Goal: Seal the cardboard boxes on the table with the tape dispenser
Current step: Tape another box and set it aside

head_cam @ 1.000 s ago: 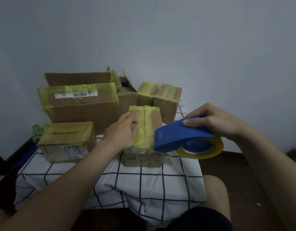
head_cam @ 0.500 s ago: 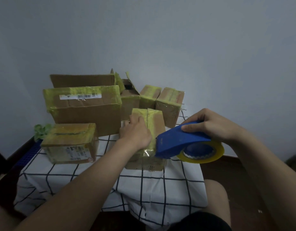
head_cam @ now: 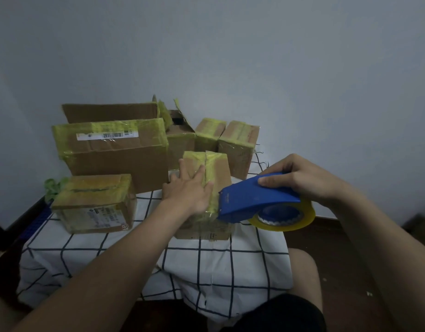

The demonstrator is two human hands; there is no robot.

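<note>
While our left hand (head_cam: 190, 195) lies flat, fingers spread, on the small tape-wrapped cardboard box (head_cam: 222, 173) at the front of the white checked table (head_cam: 213, 267), our right hand (head_cam: 300, 178) curls round the blue plastic tape dispenser (head_cam: 252, 200) touching that box's right side, larger taped boxes (head_cam: 115, 161) behind.

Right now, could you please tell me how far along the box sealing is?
Done: the big labelled box, the low box and two small boxes behind carry yellowish tape. In hand: the left hand lies flat on the middle box; the right hand holds the tape dispenser at its near edge. Left: the back box with raised flaps looks open.
</note>
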